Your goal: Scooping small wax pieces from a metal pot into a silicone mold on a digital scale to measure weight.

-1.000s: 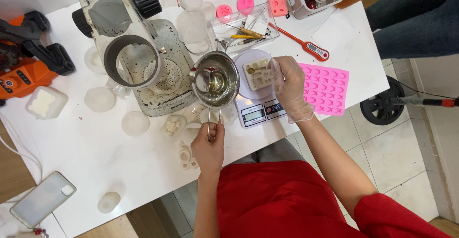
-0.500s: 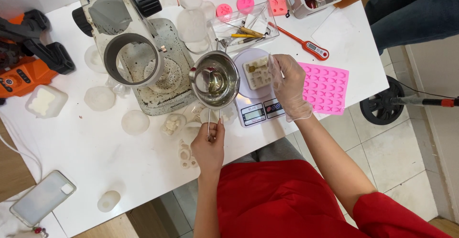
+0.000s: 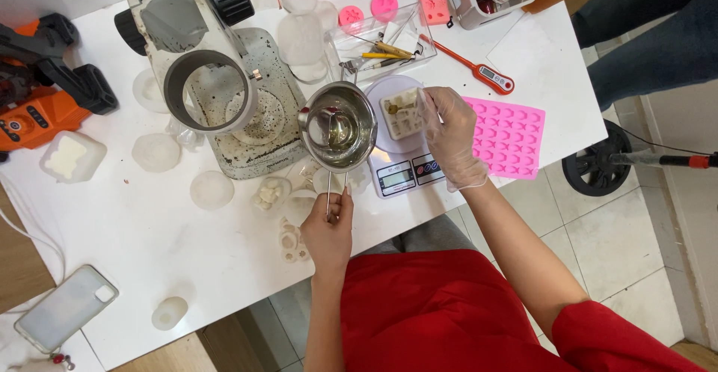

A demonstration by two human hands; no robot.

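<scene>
My left hand (image 3: 327,234) grips the thin handle of a small metal melting pot (image 3: 338,126), held above the table with clear liquid inside. Its spout points toward a small pale mould (image 3: 401,113) that rests on a white kitchen scale (image 3: 400,170). My right hand (image 3: 452,139), in a clear glove, holds the right side of that mould and steadies it. A pink silicone mould tray (image 3: 508,136) lies just right of the scale.
A grey-white machine with a round opening (image 3: 206,91) stands left of the pot. Pale round wax pieces (image 3: 212,189) and small flower shapes (image 3: 289,243) lie scattered nearby. A red thermometer (image 3: 479,69), a clear tool tray (image 3: 378,43), an orange tool (image 3: 41,110) and a phone (image 3: 66,308) also lie about.
</scene>
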